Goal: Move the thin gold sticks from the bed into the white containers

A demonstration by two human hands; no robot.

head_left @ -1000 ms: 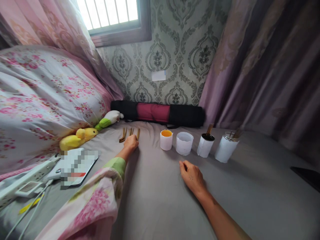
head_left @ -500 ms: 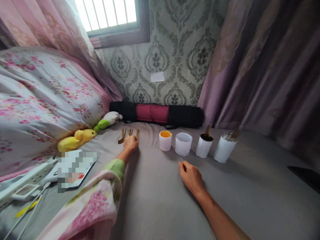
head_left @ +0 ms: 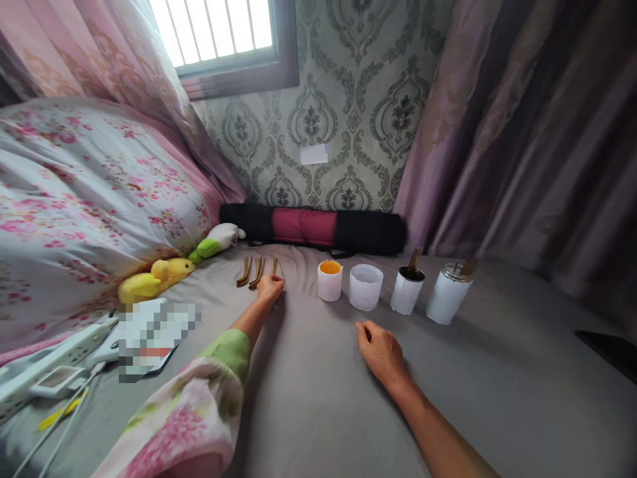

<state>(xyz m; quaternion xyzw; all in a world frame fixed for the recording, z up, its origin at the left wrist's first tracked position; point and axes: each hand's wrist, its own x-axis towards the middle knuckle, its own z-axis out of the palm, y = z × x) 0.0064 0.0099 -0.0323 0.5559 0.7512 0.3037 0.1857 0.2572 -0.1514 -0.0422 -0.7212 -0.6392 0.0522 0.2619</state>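
Several brown bent sticks (head_left: 251,271) lie in a row on the grey sheet (head_left: 318,398). My left hand (head_left: 270,289) reaches out to the rightmost one, fingers curled over its near end. My right hand (head_left: 381,353) rests flat on the sheet, fingers loosely bent, holding nothing. Beyond it stand a white cup with orange inside (head_left: 330,279), an empty white cup (head_left: 365,286), a dark-filled cup with a stick in it (head_left: 408,286) and a jar with sticks (head_left: 448,291).
A flowered duvet (head_left: 84,199) piles up on the left, with a yellow plush toy (head_left: 152,277) and a green-white one (head_left: 216,239) at its foot. A black and red roll (head_left: 313,228) lies against the wall. A power strip (head_left: 54,352) and cables sit near left.
My left hand has shifted a little right, from the middle sticks to the rightmost one. The right hand has stayed put.
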